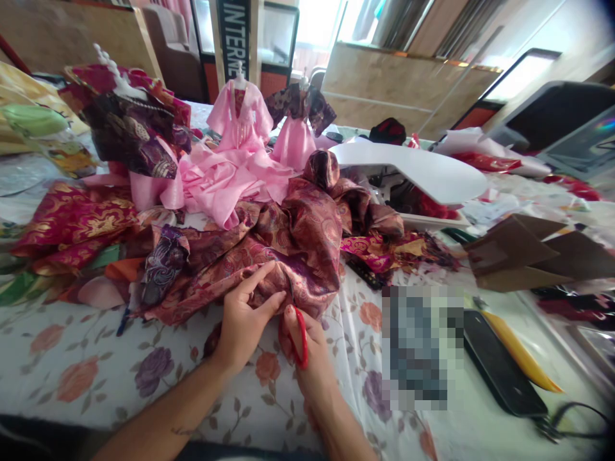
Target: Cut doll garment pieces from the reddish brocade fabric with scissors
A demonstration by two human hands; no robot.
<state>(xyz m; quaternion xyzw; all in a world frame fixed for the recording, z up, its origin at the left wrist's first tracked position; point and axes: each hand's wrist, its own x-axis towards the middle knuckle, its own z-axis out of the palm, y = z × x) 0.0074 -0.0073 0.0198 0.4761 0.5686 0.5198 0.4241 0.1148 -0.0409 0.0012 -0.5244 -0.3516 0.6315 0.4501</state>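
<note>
A heap of maroon brocade fabric (pixel 288 250) lies on the flower-print tablecloth (pixel 96 358). My left hand (pixel 245 314) rests on the cloth's near edge, its fingers pinching and pressing the fabric. Just to its right, my right hand (pixel 305 349) is closed through the red handles of a pair of scissors (pixel 300 336). The scissor blades point into the fabric edge and are mostly hidden by cloth and fingers.
Small mannequins in pink dresses (pixel 240 121) and a dark brocade dress (pixel 129 134) stand behind. A white sewing machine (pixel 413 173) sits right of centre. A black phone (pixel 500 365), a yellow strip (pixel 519 352) and brown card pieces (pixel 519 256) lie at right.
</note>
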